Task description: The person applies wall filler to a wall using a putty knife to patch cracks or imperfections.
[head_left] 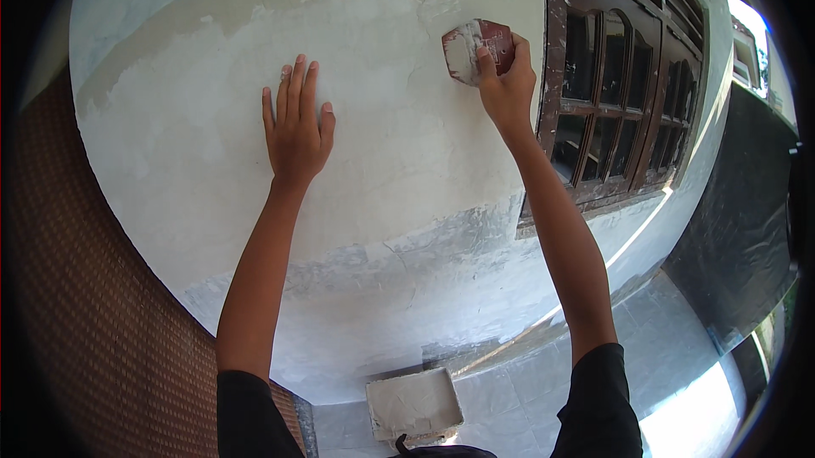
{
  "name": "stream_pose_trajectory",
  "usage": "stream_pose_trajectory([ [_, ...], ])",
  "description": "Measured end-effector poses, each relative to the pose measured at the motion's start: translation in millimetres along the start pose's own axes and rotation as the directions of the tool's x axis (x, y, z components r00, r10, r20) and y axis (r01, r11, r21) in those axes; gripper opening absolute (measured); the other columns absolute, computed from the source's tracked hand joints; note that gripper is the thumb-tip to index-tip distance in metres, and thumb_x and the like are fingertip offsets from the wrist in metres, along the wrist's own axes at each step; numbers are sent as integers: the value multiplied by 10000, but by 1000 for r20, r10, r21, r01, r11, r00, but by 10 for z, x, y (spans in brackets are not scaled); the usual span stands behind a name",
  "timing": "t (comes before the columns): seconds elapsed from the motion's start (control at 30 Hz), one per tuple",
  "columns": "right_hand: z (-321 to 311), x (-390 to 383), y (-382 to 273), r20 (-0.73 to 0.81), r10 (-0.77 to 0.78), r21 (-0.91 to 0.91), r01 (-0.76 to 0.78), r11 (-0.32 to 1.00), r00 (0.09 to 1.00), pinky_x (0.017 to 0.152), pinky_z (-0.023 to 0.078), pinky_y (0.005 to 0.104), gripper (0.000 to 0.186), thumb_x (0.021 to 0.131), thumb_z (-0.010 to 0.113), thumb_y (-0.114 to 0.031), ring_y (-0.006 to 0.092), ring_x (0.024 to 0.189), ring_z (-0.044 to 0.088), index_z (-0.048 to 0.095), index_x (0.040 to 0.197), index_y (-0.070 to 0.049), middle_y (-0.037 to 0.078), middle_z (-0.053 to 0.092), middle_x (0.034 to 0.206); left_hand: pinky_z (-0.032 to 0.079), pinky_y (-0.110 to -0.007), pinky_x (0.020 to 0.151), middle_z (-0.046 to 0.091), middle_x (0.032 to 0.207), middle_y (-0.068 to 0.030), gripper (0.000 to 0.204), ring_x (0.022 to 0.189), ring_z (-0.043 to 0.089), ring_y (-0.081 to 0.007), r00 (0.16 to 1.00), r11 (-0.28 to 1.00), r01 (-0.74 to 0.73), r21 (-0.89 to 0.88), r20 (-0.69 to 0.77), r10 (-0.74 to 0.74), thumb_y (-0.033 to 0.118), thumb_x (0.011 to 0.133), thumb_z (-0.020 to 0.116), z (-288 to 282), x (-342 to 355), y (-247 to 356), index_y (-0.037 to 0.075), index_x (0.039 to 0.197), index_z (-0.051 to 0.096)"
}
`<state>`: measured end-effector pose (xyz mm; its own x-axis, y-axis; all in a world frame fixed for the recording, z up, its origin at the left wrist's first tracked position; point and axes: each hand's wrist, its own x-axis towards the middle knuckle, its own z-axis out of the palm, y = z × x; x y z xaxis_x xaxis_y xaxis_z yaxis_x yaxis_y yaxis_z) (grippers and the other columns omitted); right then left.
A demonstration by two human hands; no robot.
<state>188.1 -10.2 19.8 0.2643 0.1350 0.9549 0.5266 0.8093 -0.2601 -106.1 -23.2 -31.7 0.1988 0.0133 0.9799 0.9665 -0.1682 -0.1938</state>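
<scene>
My left hand (299, 131) lies on the plastered wall (187, 161) with its fingers spread, left of centre in the head view. My right hand (508, 84) is closed on a flat reddish-brown putty spreader (497, 38) smeared with pale filler, held against the upper wall just left of the window frame. The wall shows patches of off-white, beige and bluish grey, with rougher grey areas lower down.
A dark wooden window (620, 76) fills the upper right. Below, a shallow putty-coated tray (414, 398) sits by the wall foot on pale tiles (518, 398). A brown woven surface (93, 288) borders the left, a dark sheet (722, 220) the right.
</scene>
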Motion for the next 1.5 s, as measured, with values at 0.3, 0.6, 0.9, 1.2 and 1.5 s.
stream_pose_trajectory([
  [0.3,30,-127,-20,-182,166,200,-129,971,969,913,494,374,397,943,637,-136,265,987,655,475,1261,39,212,647,1113,160,-518,1217,341,1596,-35,586,1474,313,-250,1000,1000,19,21,7,-19,177,962,481,4,-55,53,142,1532,348],
  [0.6,-16,96,-20,-332,414,340,-302,891,848,915,494,352,372,948,614,-99,250,1039,634,468,1255,54,189,617,1150,151,-529,1216,329,1604,-56,578,1483,295,-265,998,1000,14,16,62,-15,173,971,459,24,-294,96,112,1533,343],
  [0.9,94,426,29,-151,286,105,-272,957,946,922,485,413,409,907,656,-121,333,1021,642,492,1253,24,209,638,1131,129,-540,1218,301,1613,-78,556,1491,267,-286,996,1000,24,17,87,-26,178,1005,406,1,-317,120,98,1546,312],
  [1.2,96,316,-281,-81,100,269,-75,960,992,921,442,420,390,923,641,-114,296,999,607,480,1255,10,166,627,1061,113,-561,1212,274,1626,-100,614,1497,250,-307,991,994,104,-25,87,-101,241,987,492,55,-427,329,80,1550,307],
  [1.5,-140,433,114,-293,344,63,-341,938,892,909,498,416,424,898,669,-140,379,1033,650,495,1239,41,246,647,1102,82,-572,1211,215,1637,-113,626,1512,182,-330,970,994,101,-40,226,-89,266,1012,436,-69,-661,354,82,1574,231],
])
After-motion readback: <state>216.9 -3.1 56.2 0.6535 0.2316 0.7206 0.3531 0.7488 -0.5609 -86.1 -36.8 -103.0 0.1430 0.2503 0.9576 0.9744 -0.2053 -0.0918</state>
